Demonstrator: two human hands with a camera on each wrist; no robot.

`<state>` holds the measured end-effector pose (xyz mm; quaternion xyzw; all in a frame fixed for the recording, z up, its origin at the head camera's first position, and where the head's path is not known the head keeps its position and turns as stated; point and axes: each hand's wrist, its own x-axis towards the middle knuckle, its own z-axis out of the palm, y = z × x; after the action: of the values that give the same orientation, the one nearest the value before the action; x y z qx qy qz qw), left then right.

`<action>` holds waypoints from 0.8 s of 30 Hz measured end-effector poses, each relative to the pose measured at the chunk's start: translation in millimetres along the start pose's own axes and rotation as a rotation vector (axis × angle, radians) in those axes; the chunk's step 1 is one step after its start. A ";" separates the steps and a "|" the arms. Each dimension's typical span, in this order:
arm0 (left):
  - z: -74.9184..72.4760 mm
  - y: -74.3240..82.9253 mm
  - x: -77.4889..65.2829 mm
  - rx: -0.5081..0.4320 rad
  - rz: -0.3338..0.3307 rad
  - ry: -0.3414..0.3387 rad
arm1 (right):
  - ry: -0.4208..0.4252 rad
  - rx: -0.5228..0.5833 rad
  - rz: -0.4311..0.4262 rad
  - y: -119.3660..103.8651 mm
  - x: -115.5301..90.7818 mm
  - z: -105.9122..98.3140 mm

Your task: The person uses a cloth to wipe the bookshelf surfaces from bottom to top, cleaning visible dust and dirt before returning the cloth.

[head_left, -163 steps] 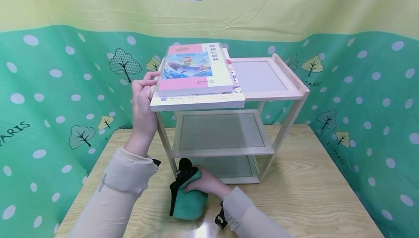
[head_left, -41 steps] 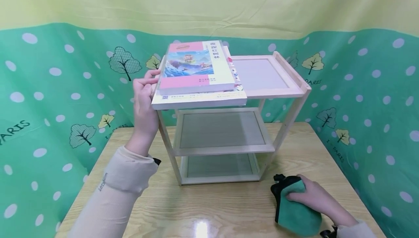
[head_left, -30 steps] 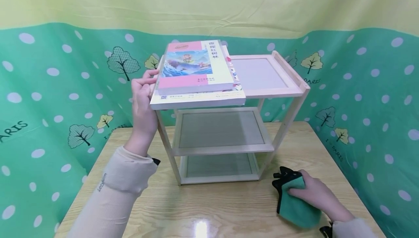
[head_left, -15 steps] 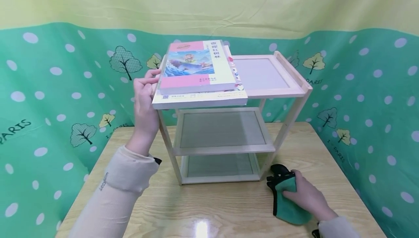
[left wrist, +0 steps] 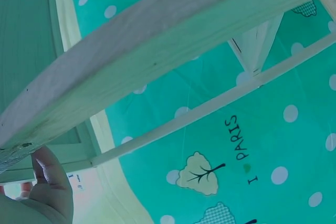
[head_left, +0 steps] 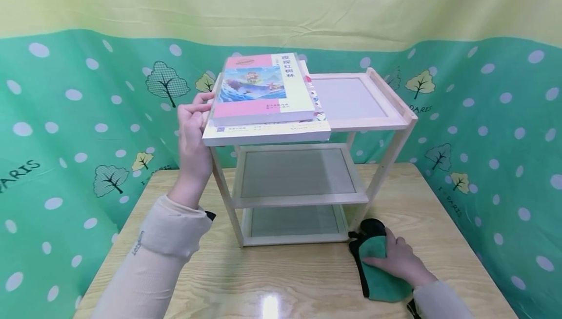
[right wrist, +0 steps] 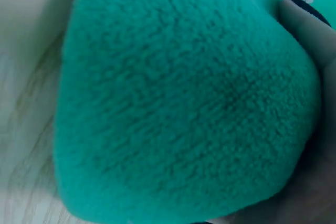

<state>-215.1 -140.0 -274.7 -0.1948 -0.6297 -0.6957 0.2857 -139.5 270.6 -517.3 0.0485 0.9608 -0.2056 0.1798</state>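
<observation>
A green plush cloth [head_left: 384, 277] with a black edge is bunched in my right hand [head_left: 401, 260], thumb across its near face. The cloth lies at the foot of the right front leg [head_left: 382, 177] of a pale wooden three-tier shelf [head_left: 303, 202], covering that foot. Its fuzzy surface fills most of the right wrist view. My left hand [head_left: 192, 143] grips the upper left corner of the shelf, beside two stacked books. In the left wrist view, the left hand's fingers [left wrist: 52, 174] curl up against the wooden frame, partly hidden behind it.
A pink-and-cream book [head_left: 250, 109] lies on a larger white book [head_left: 268, 138] on the top tier's left side. The wood-grain table [head_left: 281, 280] extends in front and to both sides. A patterned green and yellow curtain [head_left: 105, 124] hangs behind and along both sides.
From the shelf's left front leg, my right hand has carried the cloth to the right. Over the last second it has moved slightly left to the right front leg. The left hand keeps its grip.
</observation>
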 end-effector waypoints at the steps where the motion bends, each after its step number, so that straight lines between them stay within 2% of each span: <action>1: -0.2 -0.4 -0.1 0.005 -0.004 -0.001 | -0.005 0.004 -0.004 -0.8 0.8 1.1; 10: -1.3 -0.1 -0.1 0.009 -0.001 0.001 | -0.023 -0.011 -0.037 -7.8 8.6 10.8; 19: -0.7 -0.2 0.6 0.014 -0.002 -0.001 | -0.048 -0.037 0.032 -14.0 7.0 12.1; 24: -0.5 0.0 0.1 0.017 -0.006 -0.003 | -0.006 -0.039 0.025 -13.1 4.4 14.5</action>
<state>-215.2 -140.5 -274.7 -0.1916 -0.6365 -0.6908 0.2844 -141.0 252.8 -526.3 0.0562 0.9634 -0.1845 0.1860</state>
